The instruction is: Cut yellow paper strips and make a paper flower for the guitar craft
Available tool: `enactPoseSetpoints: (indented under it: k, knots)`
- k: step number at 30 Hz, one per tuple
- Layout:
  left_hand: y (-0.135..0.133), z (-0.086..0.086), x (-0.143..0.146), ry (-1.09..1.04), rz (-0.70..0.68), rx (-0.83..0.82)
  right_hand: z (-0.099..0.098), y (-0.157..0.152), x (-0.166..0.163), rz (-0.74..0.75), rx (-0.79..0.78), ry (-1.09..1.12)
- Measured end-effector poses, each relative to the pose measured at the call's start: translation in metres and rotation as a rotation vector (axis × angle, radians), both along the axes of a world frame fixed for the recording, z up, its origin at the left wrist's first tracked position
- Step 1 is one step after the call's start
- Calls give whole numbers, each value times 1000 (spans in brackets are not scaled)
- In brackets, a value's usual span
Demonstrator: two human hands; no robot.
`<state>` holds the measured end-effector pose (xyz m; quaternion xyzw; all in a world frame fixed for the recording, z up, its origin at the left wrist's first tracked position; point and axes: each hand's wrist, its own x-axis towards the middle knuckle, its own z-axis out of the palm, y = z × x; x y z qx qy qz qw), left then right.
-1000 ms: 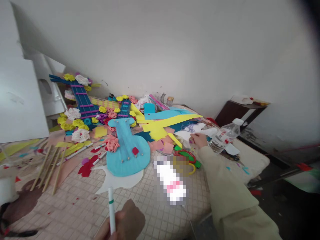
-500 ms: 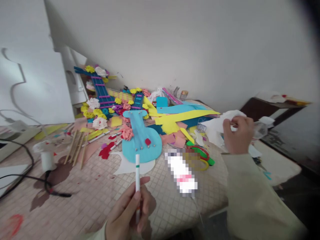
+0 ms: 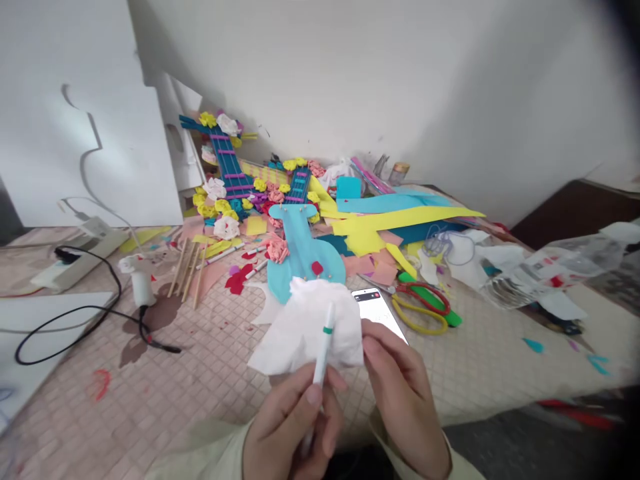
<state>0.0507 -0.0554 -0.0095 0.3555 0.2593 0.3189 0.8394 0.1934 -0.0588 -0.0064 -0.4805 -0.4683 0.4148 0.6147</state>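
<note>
My left hand is closed around a white marker pen with a green band, held upright. My right hand pinches the right edge of a crumpled white paper sheet. The sheet stands behind the marker, and it covers the lower part of a light-blue guitar-shaped cutout with a red spot on it. Past my right hand lies a phone with a lit screen, its lower end hidden by the fingers.
Yellow-and-red-handled scissors lie right of the phone. A clear plastic bottle rests on its side at the right. A glue gun, wooden sticks and a power strip are at the left. Paper flowers and strips crowd the back.
My right hand has come from the far right to the middle, bringing the white paper in front of the blue cutout. My left hand still holds the marker. The view has shifted right.
</note>
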Motion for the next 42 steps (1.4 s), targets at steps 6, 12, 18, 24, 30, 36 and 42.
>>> enactPoseSetpoints:
  k: [6, 12, 18, 24, 30, 36, 42]
  knots:
    - [2, -2, -3, 93, -43, 33, -8, 1, -9, 70, -110, 277]
    - [-5, -2, 1, 254, -12, 160, -5, 3, -16, 123, -162, 305]
    - [-7, -3, 2, 341, 20, 298, -7, 1, -24, 33, -96, 338]
    - [-9, -5, -2, 339, 14, 270, -12, 0, -29, 46, -114, 404]
    - [-11, -3, -4, 207, -19, 91, -12, -1, -28, 94, -150, 402]
    - [-9, -1, -7, 61, -59, -77, -15, -2, -28, -26, -189, 339]
    - [-12, -6, -8, 38, -63, -16, -15, -4, -25, 74, -194, 273]
